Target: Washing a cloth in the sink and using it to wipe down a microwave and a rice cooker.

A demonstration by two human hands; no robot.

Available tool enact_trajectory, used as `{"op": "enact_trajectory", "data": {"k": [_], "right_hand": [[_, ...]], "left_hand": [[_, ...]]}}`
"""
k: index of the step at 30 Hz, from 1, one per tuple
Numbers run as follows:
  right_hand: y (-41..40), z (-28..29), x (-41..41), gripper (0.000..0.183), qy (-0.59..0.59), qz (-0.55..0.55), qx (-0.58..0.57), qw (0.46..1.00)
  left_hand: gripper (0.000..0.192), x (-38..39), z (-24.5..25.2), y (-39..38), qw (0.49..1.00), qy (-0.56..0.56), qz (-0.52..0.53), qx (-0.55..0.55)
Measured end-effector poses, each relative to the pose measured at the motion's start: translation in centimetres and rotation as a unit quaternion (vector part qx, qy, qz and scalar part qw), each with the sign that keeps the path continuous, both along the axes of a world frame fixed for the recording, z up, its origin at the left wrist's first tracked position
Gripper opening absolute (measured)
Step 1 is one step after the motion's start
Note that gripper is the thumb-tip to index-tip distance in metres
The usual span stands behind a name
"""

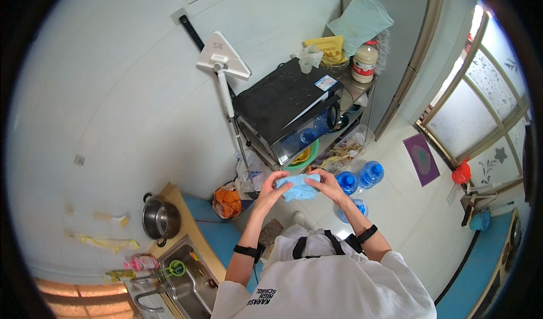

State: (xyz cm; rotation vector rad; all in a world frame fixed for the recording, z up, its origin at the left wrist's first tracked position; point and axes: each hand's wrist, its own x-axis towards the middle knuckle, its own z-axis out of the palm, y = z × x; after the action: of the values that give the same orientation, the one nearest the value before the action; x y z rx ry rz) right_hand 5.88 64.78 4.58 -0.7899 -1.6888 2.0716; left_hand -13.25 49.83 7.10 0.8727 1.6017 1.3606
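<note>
A light blue cloth (pixel 300 187), crumpled into a small bundle, is held in front of my body between both hands. My left hand (pixel 273 187) grips its left end, with the thumb on top. On the right end my right hand (pixel 326 184) has its fingers and thumb closed around the fabric. Past the hands, a black countertop oven (pixel 288 96) stands on a metal shelf rack. The fingertips under the cloth are partly hidden.
At the lower left are a steel sink (pixel 195 289) and a steel pot (pixel 161 218) on the counter. Blue water bottles (pixel 370 174) stand on the floor at the right. An orange bag (pixel 227 202) and a white flat-headed mop (pixel 222 60) are by the wall.
</note>
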Motion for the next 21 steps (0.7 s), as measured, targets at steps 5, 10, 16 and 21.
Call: {"op": "enact_trajectory", "data": {"k": [5, 10, 16, 21], "right_hand": [[2.3, 0.7, -1.4, 0.06, -0.109, -0.131, -0.027, 0.985], [3.2, 2.8, -3.4, 0.048, -0.047, -0.055, -0.001, 0.997], [3.4, 2.0, -6.5, 0.046, -0.025, -0.039, -0.037, 0.998], [3.7, 2.9, -9.0, 0.051, 0.081, -0.133, -0.289, 0.945]], "left_hand": [[0.056, -1.4, 1.5, 2.7, 0.994, -0.063, -0.083, 0.016], [0.038, -3.7, 1.4, 4.8, 0.994, -0.107, 0.008, -0.024], [0.049, -7.5, -1.5, 6.5, 0.989, -0.126, 0.041, -0.068], [0.045, -7.7, -1.5, 8.0, 0.966, -0.234, -0.003, 0.109]]}}
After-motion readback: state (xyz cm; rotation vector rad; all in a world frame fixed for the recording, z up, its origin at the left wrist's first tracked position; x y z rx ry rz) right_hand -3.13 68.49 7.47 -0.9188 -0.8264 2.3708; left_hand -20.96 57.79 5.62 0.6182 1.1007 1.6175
